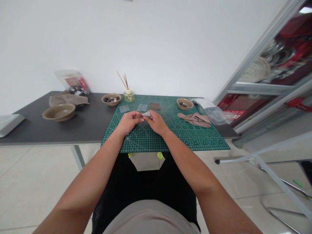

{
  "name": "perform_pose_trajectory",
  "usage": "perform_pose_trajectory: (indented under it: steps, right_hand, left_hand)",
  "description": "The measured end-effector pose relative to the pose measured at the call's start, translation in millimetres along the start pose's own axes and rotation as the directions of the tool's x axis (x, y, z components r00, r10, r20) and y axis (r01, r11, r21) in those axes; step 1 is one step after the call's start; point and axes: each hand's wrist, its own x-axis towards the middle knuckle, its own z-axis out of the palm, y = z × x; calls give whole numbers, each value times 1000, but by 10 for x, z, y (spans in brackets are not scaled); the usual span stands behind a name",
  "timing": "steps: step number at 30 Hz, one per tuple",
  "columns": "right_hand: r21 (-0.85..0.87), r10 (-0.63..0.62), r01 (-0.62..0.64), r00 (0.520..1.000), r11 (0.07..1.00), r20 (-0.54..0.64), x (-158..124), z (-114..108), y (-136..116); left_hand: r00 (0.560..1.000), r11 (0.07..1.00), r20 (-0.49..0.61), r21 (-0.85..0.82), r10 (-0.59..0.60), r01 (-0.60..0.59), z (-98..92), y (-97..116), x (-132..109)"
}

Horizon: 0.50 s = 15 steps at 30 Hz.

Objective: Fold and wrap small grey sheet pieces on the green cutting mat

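My left hand [129,122] and my right hand [158,123] meet over the middle of the green cutting mat [195,139]. Between them is a small light-grey gathered pouch [147,114]; the fingers of both hands are pinched on it and partly hide it. Just beyond my hands lie a flat brown pouch [154,106], a flat grey-blue pouch [142,107] and another grey-blue pouch [124,109], all thin and sheer-looking. Whether the held pouch has anything inside, I cannot tell.
Bowls of pebbles stand left [111,99] and right [185,104]. A reed diffuser [129,95] is at the back. Right lie a taupe cloth [195,119] and clear plastic bag [212,112]; left are a larger bowl [59,112], a clear tub [73,79] and another cloth [58,98].
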Motion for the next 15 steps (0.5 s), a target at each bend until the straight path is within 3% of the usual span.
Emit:
perform_pose_trajectory:
  steps: [7, 15]
  right_hand:
    - [-18, 21, -21, 1000, 1000, -9, -13, -20, -32]
    - [24, 210, -210, 960, 977, -186, 16, -48, 22]
  left_hand:
    - [1000, 1000, -2, -13, -11, 11, -13, -17, 5]
    - [995, 993, -48, -73, 91, -94, 5, -37, 24]
